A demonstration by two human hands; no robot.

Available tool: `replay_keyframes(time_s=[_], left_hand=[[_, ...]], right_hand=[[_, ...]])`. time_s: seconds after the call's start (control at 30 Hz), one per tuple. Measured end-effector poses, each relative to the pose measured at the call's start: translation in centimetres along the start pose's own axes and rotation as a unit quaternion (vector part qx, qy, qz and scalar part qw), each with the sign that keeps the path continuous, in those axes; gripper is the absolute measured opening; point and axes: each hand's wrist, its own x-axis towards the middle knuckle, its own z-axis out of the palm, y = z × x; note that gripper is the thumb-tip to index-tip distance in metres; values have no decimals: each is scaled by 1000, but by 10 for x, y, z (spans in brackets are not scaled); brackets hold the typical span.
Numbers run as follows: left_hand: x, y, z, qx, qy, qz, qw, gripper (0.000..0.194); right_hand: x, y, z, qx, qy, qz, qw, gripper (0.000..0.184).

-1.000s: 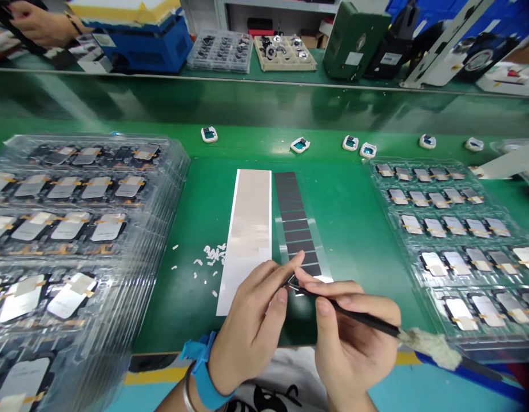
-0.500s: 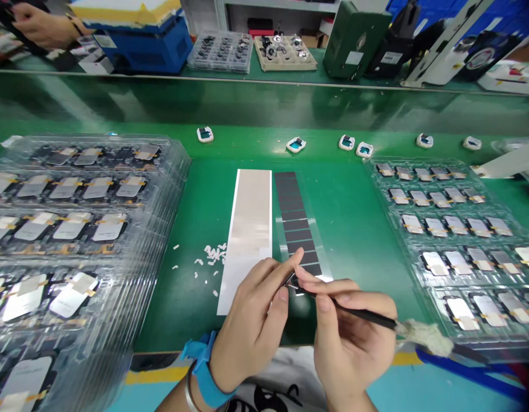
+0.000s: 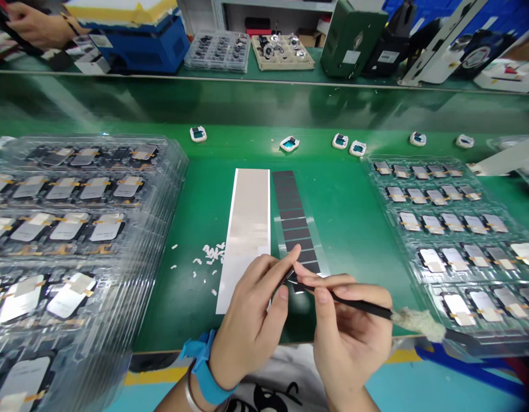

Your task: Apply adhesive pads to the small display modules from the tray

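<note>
The small dark piece [image 3: 286,277] is held above the worktop [image 3: 195,320], a little in from the middle of its near edge. Only a dark, thin-looking rim shows; the fingers hide the rest. It looks light and rigid, perhaps with a smooth face that could slip or scratch, so opposite edges seem the safest hold, with light pressure.

The left hand [image 3: 255,315] appears to pinch it between thumb and forefinger, though the contact itself is mostly covered. The right hand [image 3: 354,329] has its fingers closed around a slim black tool [image 3: 367,307], pen-fashion, the tip at the piece. The tool looks light and stiff; its narrow shaft near the tip gives the finest control, and the pale wrapping [image 3: 421,323] farther back looks soft.

Just beyond the fingers, a clear strip with dark patches [image 3: 290,197] runs toward the worktop's far edge; it looks thin, flexible and slick, best lifted by a bare margin. Beside it lies a pale sheet [image 3: 249,212], likely easy to crease, with tiny white scraps [image 3: 213,253] off its left side.

Stacked clear trays [image 3: 167,189] fill the worktop's left side, and another filled tray [image 3: 390,229] its right; their thin plastic probably flexes, so opposite rims suit lifting.
</note>
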Motion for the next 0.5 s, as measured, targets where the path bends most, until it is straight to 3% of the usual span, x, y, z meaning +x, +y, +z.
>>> replay_keyframes(time_s=[0.5], left_hand=[[2, 2, 1, 24, 2, -6, 1000, 51]], right_hand=[[-2, 2, -1, -22, 8, -20, 1000, 28]])
